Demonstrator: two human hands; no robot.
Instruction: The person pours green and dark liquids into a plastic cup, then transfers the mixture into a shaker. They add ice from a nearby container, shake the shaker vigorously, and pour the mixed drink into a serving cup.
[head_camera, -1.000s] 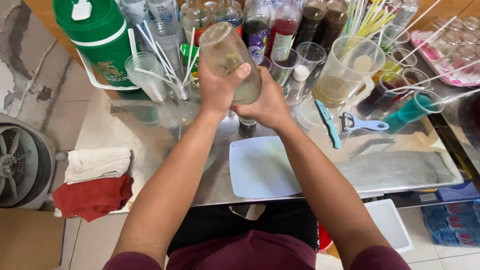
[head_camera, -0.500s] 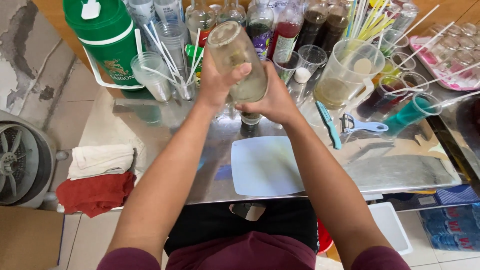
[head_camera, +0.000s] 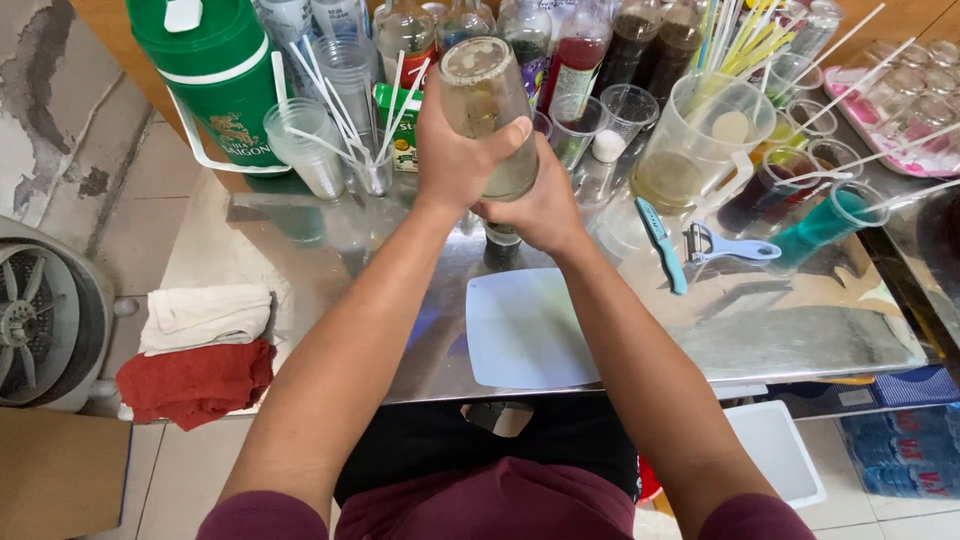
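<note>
The left hand (head_camera: 455, 150) wraps around the body of a clear glass bottle (head_camera: 490, 110), its fingers closed on the glass with the thumb lying across the front. The bottle is held upside down above the metal counter (head_camera: 780, 330), its flat base toward the camera, in front of the row of syrup bottles (head_camera: 575, 50). The right hand (head_camera: 540, 205) is lower, closed around the neck end of the bottle; I cannot see the mouth or any cap, because this hand hides it.

To do this step well, I think the upper hand should keep the glass firm, because it may be wet and slippery, while the lower hand stays tight under the mouth so nothing escapes. It is better to keep the bottle over the free part of the counter, away from the thin plastic cups (head_camera: 300, 145) with straws, which tip easily.

Counting: one bottle in the hands, one green cooler jug (head_camera: 210, 70), one clear pitcher (head_camera: 700, 140), one pale cutting board (head_camera: 525, 330), one teal knife (head_camera: 660, 240), one blue peeler (head_camera: 730, 245). Two cloths lie at the left edge, one white cloth (head_camera: 205, 315) and one red cloth (head_camera: 195, 380). The syrup bottles behind are about seven; the exact number is difficult to tell.
</note>
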